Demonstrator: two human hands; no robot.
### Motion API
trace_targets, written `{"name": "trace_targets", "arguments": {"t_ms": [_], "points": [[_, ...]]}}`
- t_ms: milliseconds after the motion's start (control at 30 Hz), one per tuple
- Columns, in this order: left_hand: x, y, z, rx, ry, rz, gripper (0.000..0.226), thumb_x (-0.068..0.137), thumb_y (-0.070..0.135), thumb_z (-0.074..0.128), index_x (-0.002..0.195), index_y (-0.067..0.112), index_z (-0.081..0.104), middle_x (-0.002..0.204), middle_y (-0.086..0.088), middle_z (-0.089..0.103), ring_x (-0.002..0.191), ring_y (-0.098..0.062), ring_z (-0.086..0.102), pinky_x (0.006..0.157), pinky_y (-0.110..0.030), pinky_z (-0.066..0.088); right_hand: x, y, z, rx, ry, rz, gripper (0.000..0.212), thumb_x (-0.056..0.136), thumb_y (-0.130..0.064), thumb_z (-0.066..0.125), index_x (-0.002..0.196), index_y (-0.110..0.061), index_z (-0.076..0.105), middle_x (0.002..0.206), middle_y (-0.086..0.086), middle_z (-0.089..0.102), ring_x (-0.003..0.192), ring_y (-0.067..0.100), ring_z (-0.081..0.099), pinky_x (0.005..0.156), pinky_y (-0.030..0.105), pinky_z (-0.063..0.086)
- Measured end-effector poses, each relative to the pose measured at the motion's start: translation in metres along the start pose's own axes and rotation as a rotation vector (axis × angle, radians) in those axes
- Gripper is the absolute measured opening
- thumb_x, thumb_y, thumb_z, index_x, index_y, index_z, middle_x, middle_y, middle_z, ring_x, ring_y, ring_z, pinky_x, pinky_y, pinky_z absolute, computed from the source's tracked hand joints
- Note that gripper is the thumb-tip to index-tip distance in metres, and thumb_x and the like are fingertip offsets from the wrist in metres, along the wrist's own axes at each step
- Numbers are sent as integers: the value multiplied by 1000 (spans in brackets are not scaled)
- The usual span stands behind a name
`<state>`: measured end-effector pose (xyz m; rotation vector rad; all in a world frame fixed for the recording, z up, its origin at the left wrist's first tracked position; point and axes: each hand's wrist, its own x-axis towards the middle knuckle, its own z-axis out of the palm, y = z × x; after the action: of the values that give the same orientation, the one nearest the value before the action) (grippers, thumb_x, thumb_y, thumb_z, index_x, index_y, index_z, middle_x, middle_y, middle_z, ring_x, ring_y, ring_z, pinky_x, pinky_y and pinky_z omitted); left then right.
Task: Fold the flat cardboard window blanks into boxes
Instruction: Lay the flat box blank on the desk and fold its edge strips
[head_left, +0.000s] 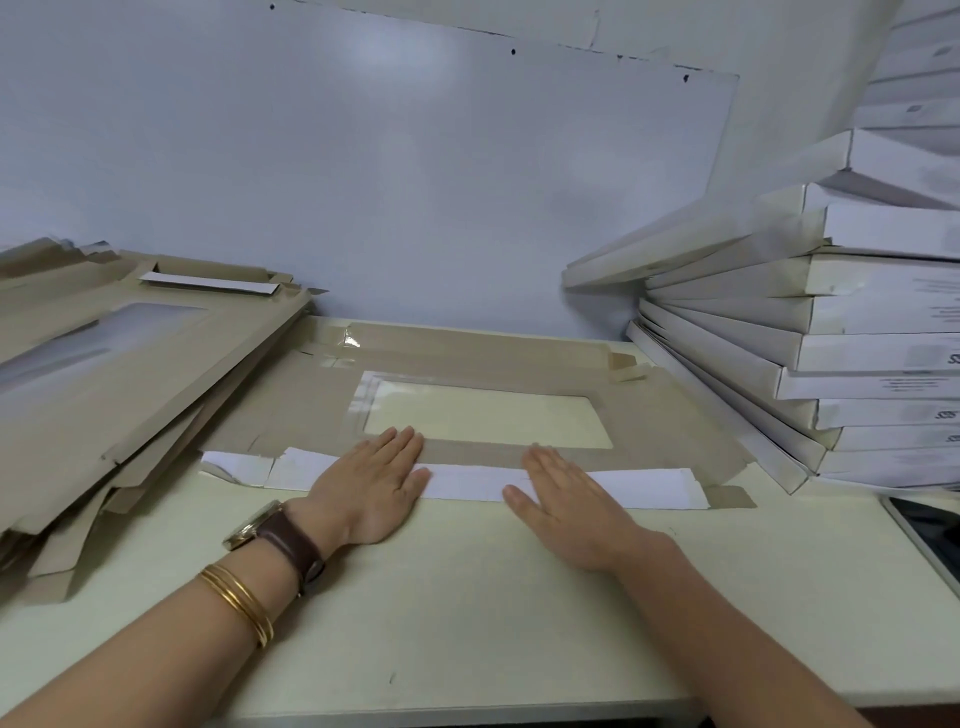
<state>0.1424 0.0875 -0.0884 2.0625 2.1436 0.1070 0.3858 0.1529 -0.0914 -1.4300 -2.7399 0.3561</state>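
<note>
A flat brown cardboard window blank (670, 415) lies on the table in front of me, its clear rectangular window (488, 421) in the middle. Its near flap (644, 486) is folded over so the white side faces up. My left hand (371, 483) presses flat on the left part of that flap, fingers straight and together. My right hand (566, 496) presses flat on the flap further right, fingers straight. Neither hand grips anything.
A slanted pile of several flat brown blanks (119, 374) fills the left side. Several folded white boxes (857, 332) are stacked high at the right against the wall. A dark tablet-like edge (930, 530) lies at the right. The pale table (467, 613) runs toward me.
</note>
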Motion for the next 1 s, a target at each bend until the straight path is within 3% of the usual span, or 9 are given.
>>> {"name": "trace_targets", "arguments": {"t_ms": [233, 400, 533, 800, 900, 1000], "points": [[-7, -19, -1, 21, 5, -56, 58, 102, 46, 8, 154, 23, -2, 161, 9, -8, 148, -9, -8, 119, -33, -5, -23, 70, -11, 3, 46, 150, 76, 96, -62, 15, 156, -17, 6, 163, -3, -2, 148, 7, -5, 117, 26, -2], [-11, -31, -3, 46, -5, -109, 53, 100, 51, 5, 152, 40, -2, 160, 18, -7, 148, -9, -8, 118, -48, -8, -33, 95, -18, -11, 35, 212, 76, 96, -63, 14, 155, -17, 3, 163, -4, -3, 148, 6, -7, 117, 25, -3], [-17, -47, -6, 29, -17, -148, 51, 100, 53, 6, 150, 46, -2, 160, 17, -8, 148, -13, -8, 118, -48, -4, -38, 105, -20, 8, 38, 237, 76, 95, -64, 15, 155, -19, 2, 162, -7, -6, 147, 4, -9, 117, 25, -3], [-22, -65, -6, 0, 31, -213, 50, 103, 44, 8, 152, 40, -1, 162, 10, -4, 149, -15, -4, 118, -38, -2, -36, 103, -18, -38, 62, 270, 80, 93, -66, 15, 155, -18, 4, 163, -4, -2, 149, 12, -6, 119, 31, 2], [-22, -63, -5, 23, 68, -218, 51, 102, 45, 9, 152, 40, 5, 162, 9, 3, 148, -17, -2, 118, -43, -3, -36, 101, -18, -47, 75, 261, 81, 93, -66, 18, 155, -16, 5, 163, -3, -1, 149, 14, -7, 120, 33, 2], [-24, -60, -4, 33, 226, -229, 52, 101, 45, 21, 152, 31, 17, 157, 7, 17, 148, -20, 0, 115, -51, -8, -39, 97, -19, -37, 148, 221, 79, 94, -64, 22, 155, -17, 3, 163, -3, -3, 148, 13, -12, 120, 33, -2]]}}
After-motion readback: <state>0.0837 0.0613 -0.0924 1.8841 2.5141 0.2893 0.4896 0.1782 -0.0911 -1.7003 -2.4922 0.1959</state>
